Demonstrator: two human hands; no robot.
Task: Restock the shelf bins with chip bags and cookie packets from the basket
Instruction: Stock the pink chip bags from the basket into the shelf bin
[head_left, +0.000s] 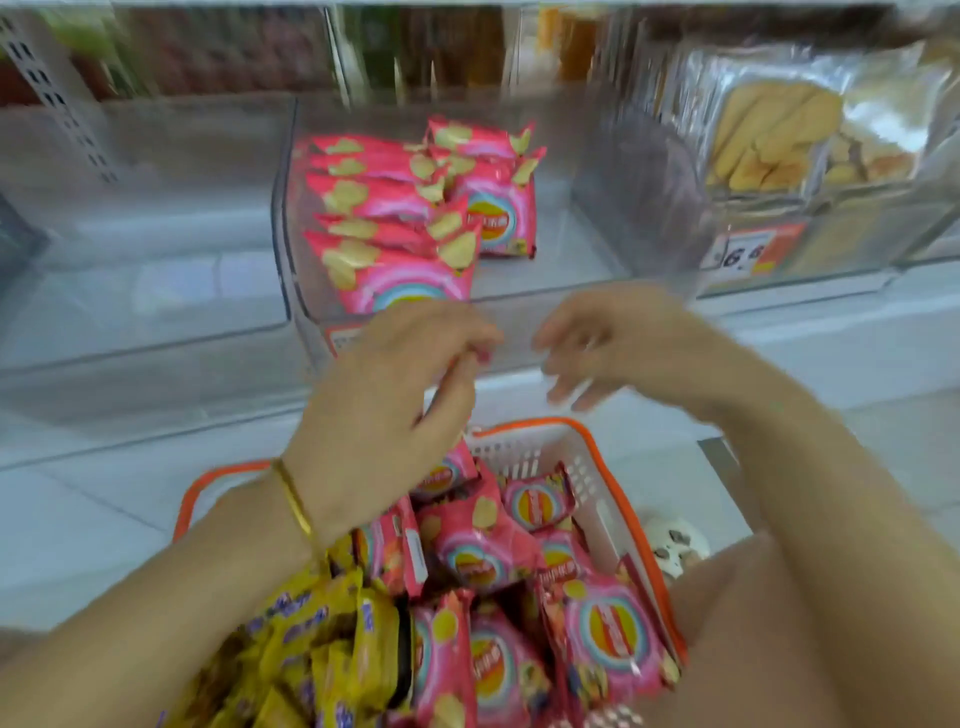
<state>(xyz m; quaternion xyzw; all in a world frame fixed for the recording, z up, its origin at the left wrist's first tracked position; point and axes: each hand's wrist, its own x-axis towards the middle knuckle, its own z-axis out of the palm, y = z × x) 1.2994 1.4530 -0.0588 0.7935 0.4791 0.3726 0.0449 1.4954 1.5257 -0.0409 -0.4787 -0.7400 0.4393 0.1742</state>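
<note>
A white basket with an orange rim (592, 436) sits low in front of me, full of pink chip bags (478, 545) and yellow cookie packets (322, 649). On the shelf beyond it stands a clear bin (283, 218) with several pink chip bags (395, 218) stacked inside. My left hand (395, 395) hovers between basket and bin, fingers loosely curled, holding nothing. My right hand (608, 343) hangs beside it, fingers relaxed and empty. Both hands are blurred by motion.
Left of the chip bin is an empty clear bin (156, 291). To the right, a clear bin holds bagged biscuits (769, 135) above a price tag (748, 254). My knee (779, 623) is beside the basket, on a white tiled floor.
</note>
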